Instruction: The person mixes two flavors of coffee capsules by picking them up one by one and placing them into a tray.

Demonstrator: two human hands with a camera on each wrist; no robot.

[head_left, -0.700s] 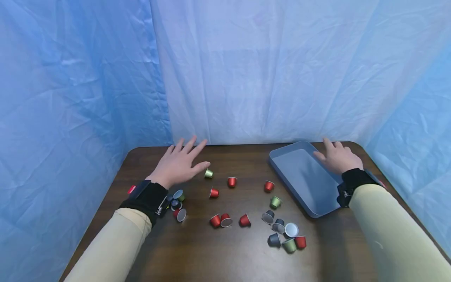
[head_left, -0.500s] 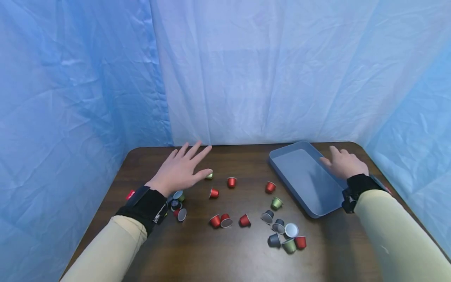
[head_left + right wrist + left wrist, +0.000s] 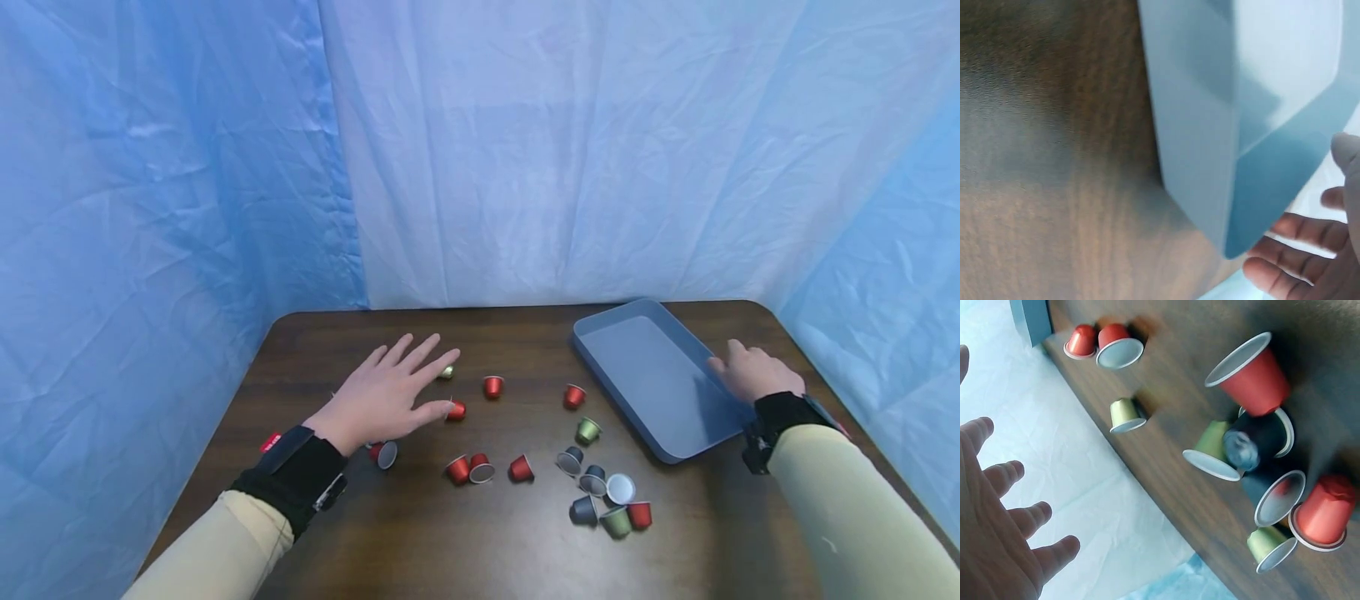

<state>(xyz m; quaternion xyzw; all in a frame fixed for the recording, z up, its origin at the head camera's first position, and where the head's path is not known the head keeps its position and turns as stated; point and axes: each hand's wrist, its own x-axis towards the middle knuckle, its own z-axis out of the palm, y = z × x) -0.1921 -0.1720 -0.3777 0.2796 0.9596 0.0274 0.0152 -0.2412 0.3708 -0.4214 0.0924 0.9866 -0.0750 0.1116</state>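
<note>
My left hand hovers over the left of the table, fingers spread and nothing in its grasp. Its thumb overlaps a red coffee capsule in the head view, and a green capsule shows past the index finger. Beneath the wrist lies a cluster of capsules, mostly hidden from the head; the left wrist view shows its red capsule, dark capsule and green capsule. At the right side of the blue-grey tray, my right hand has its loosely bent fingers close to the tray's corner.
Red capsules lie scattered mid-table. Left of the tray's near end is a group with a white-lidded capsule, a green capsule and several dark ones. Blue sheeting hangs around the brown table.
Both hands have drawn back toward the near side. My left hand also shifts slightly right, covering more of the capsule cluster; my right hand moves right, from over the tray to its right edge.
</note>
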